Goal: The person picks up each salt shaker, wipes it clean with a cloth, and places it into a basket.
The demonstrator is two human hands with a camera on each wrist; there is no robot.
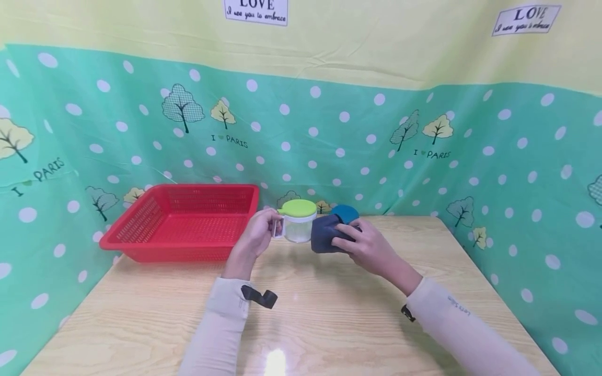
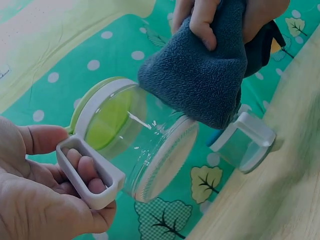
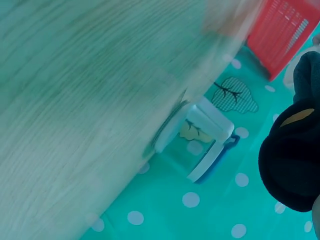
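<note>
My left hand [image 1: 258, 232] grips the white handle of a clear jar [image 1: 297, 231] with a light green lid, fingers curled through the handle loop. The jar appears held above the table, its base in sight in the left wrist view. My right hand [image 1: 371, 248] holds a dark blue cloth [image 2: 195, 75], bunched in its fingers and against the jar's side near the base. Behind the cloth is a second clear jar [image 2: 242, 145] with a white handle; its blue lid [image 1: 345, 213] shows in the head view. In the right wrist view, dark folds of cloth [image 3: 290, 160] hide most of the right hand.
A red plastic basket [image 1: 188, 251] with perforated walls stands at the back left, close to my left hand. The wooden table [image 1: 301, 313] ends at a green dotted curtain [image 1: 329, 130], which hangs behind and along both sides.
</note>
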